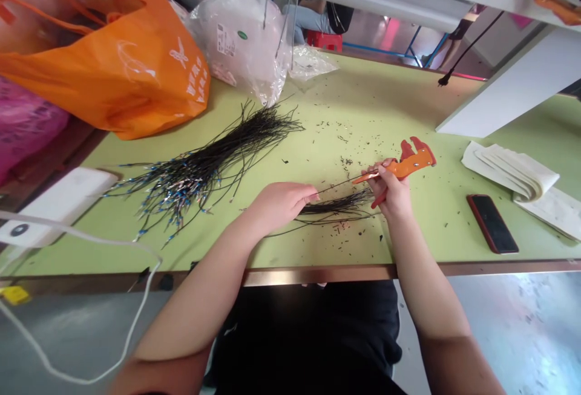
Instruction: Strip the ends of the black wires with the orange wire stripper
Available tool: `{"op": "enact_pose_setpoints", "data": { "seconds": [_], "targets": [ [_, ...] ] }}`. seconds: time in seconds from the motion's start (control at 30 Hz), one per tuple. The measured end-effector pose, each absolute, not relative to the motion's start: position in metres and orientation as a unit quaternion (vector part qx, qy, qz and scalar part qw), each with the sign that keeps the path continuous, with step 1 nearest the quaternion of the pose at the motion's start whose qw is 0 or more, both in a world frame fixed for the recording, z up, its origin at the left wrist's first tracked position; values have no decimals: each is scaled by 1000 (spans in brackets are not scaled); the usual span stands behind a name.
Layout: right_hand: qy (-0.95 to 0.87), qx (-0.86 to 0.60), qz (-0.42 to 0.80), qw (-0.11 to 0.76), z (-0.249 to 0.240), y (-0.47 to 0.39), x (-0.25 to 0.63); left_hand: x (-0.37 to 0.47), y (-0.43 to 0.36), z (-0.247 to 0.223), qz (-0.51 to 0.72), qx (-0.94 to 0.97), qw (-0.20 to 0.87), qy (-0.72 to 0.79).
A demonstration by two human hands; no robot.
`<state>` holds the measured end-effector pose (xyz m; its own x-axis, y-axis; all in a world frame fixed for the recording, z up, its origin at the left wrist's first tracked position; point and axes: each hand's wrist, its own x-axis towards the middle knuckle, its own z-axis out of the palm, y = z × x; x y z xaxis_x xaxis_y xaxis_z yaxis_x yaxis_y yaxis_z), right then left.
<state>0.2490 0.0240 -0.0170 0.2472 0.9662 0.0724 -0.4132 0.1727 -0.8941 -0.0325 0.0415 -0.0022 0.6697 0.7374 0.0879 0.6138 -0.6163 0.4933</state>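
Observation:
My left hand (282, 206) is closed, pinching one end of a thin black wire (334, 187) between thumb and fingers. That wire runs across to my right hand (391, 189), which is wrapped round the handles of an orange and red wire stripper (410, 162). The tool's jaws point up and to the right, away from the wire. Right-hand fingertips meet the wire's other end; their exact grip on it is hard to see. Beneath both hands lies a small bundle of black wires (338, 205). Farther left rests a larger bundle (218, 152), its near ends blue and silver.
Small black clippings (347, 162) litter the green table (403, 92). At right are a phone (492, 223) and folded white sheets (512, 171). An orange bag (149, 74), a clear plastic bag (247, 35) and a white power strip (68, 201) stand left. A person (313, 17) sits beyond.

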Motion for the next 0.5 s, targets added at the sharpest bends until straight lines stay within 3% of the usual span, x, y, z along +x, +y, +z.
{"op": "enact_pose_setpoints", "data": {
  "seconds": [0.27, 0.5],
  "targets": [
    [-409, -441, 517, 609, -31, 21, 234, -41, 46, 12, 108, 848, 153, 495],
    [-498, -446, 513, 539, -34, 14, 209, 9, 32, 13, 157, 868, 185, 432]
  ]
}}
